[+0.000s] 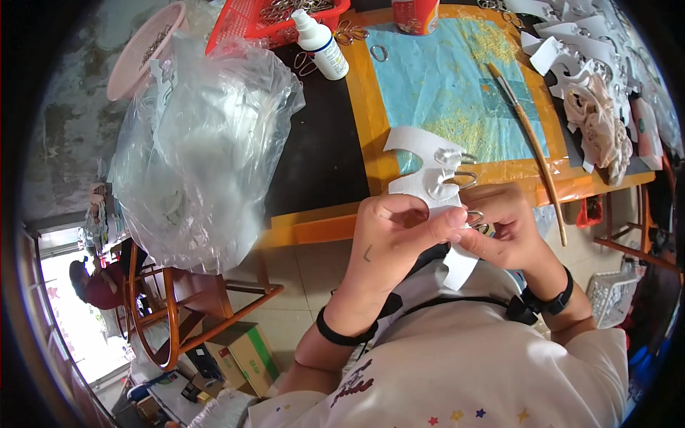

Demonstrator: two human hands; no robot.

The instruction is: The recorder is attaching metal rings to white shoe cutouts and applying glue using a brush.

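Between both hands is a white card strip [419, 184] with curved cut-outs, tilted above the table's front edge. Metal rings [467, 180] stick out from its right side. My left hand [399, 232] is closed on the strip, its thumb laid across the lower part. My right hand [506, 225] is closed at the strip's right edge, fingers curled around a metal ring [476, 217] there. The right thumb rests against the strip just below that ring. The fingertips behind the strip are hidden.
A blue sheet [421, 78] edged with orange tape covers the table, with a brush [531, 135], red can [416, 16] and white bottle [321, 46] on it or near it. Left lies a clear plastic bag [203, 143]; a red basket [250, 25] holds rings. Ringed white cards [581, 43] pile up right.
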